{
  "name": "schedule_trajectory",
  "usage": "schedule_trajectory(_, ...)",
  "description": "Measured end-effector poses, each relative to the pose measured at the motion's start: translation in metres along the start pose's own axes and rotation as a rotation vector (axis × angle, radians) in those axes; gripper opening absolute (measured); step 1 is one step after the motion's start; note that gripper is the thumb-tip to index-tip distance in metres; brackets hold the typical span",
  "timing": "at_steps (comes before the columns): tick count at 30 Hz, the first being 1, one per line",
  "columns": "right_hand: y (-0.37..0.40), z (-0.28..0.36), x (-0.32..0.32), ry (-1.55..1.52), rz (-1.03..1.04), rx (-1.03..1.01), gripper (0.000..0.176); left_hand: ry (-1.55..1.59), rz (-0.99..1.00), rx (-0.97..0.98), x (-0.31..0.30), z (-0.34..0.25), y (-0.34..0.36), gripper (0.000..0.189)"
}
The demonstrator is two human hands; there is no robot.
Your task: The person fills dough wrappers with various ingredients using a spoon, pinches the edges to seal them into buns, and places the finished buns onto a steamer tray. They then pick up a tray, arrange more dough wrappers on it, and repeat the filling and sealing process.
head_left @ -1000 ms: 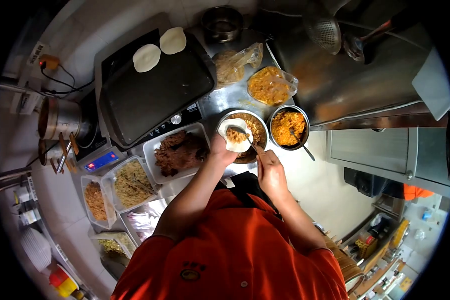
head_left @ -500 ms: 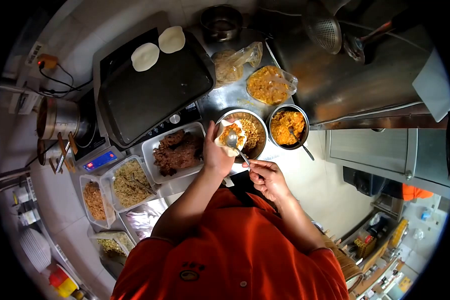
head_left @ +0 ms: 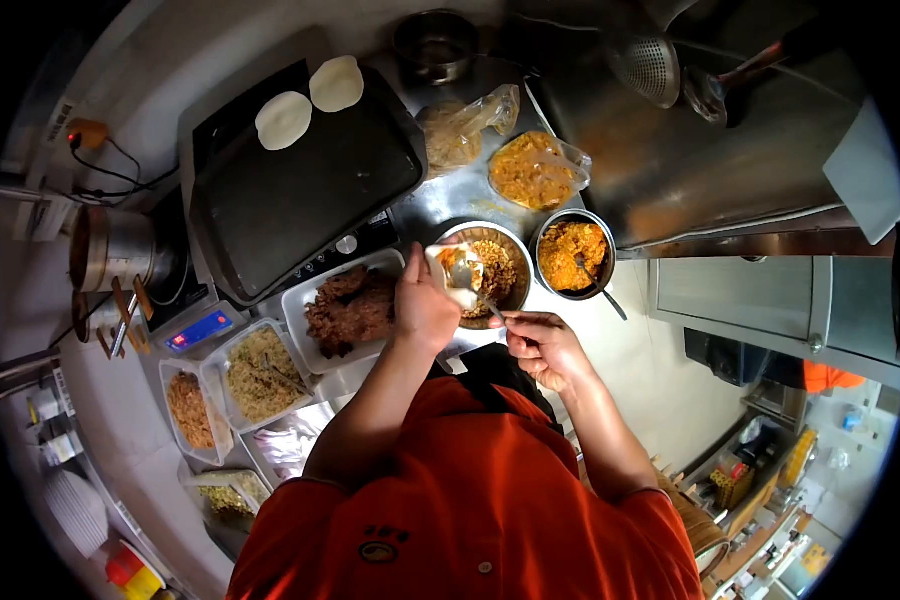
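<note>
My left hand (head_left: pixel 428 308) holds a white dough wrapper (head_left: pixel 438 262) with orange filling on it, over the left side of a metal bowl (head_left: pixel 515 240) of brown chopped filling. My right hand (head_left: pixel 545 348) is closed on the handle of a metal spoon (head_left: pixel 488 303); its bowl end rests at the filling in the wrapper. Just right of the metal bowl is a smaller bowl of orange filling (head_left: pixel 573 252) with its own spoon.
Two dough rounds (head_left: pixel 284 121) lie on the far edge of a black griddle (head_left: pixel 310 180). A tray of dark meat (head_left: pixel 355 312), tubs of grain-like food (head_left: pixel 262 372), bagged fillings (head_left: pixel 536 172), a dark pot (head_left: pixel 436 46) and a scale (head_left: pixel 200 328) stand around.
The wrapper in my left hand is tipped more upright, and that hand has turned and shifted slightly left. My right hand is slightly further right with the spoon. The whole view has shifted a little.
</note>
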State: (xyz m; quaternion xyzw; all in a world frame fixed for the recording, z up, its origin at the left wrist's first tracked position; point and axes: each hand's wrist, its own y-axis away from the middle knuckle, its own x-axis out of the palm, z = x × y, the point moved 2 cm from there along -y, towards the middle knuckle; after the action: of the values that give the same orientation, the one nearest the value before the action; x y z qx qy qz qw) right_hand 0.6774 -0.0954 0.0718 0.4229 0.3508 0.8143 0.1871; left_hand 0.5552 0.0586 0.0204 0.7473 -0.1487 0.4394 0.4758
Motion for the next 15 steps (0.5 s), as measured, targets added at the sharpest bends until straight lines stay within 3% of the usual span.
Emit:
schedule_trajectory(2,-0.001,-0.006,0.003,-0.034,0.002,0.054,0.022,0.057,0.143,0.027,-0.038,0.002,-0.025,0.038)
schedule_trajectory(6,0.01,-0.001,0.0,-0.059,0.099,0.073,0.022,0.161,0.058,-0.01,-0.018,-0.002,-0.019,0.032)
schedule_trajectory(10,-0.008,-0.014,-0.006,-0.018,0.005,0.077,0.022,-0.073,0.1,0.005,-0.028,0.008,-0.024,0.037)
schedule_trajectory(11,-0.008,-0.014,-0.006,-0.047,0.028,0.092,0.025,-0.034,0.253,-0.048,-0.038,0.009,-0.032,0.044)
schedule_trajectory(12,-0.008,-0.012,-0.009,-0.048,0.029,0.092,0.025,-0.035,0.253,-0.048,-0.032,0.007,-0.028,0.044)
schedule_trajectory(14,-0.006,-0.013,-0.02,-0.18,0.166,0.271,0.027,0.012,-0.061,-0.001,-0.02,0.002,-0.015,0.047)
schedule_trajectory(15,-0.005,-0.011,-0.025,-0.231,0.227,0.274,0.03,-0.022,-0.019,-0.012,-0.038,0.0,-0.023,0.043)
